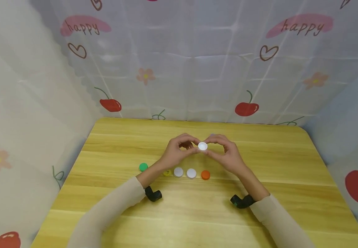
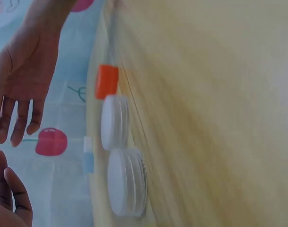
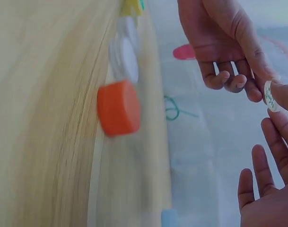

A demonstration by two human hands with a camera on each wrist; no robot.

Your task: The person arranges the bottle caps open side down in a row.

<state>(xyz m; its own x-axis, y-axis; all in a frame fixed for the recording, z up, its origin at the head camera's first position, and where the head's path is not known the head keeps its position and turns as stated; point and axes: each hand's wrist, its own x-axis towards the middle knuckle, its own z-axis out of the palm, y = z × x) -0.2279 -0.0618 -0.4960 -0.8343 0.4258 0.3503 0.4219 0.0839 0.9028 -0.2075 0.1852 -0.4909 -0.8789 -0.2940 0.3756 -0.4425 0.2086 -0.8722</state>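
Both hands meet over the table around one small white bottle cap (image 1: 202,146). Its hollow side faces up toward the head camera; a green print shows on its other face in the right wrist view. My left hand (image 1: 181,148) pinches the cap's left edge between thumb and forefinger. From the other side, my right hand (image 1: 225,151) pinches its right edge the same way. In the right wrist view, the other fingers of both hands hang loosely apart from the cap.
Nearer the body, a row of caps lies on the wooden table (image 1: 179,220): green (image 1: 143,167), yellow (image 1: 167,173), two white ones (image 1: 178,172) (image 1: 191,173) and orange (image 1: 205,175). Beyond the hands stands a small white-and-blue object (image 2: 88,155). Printed curtains (image 1: 185,89) surround the table.
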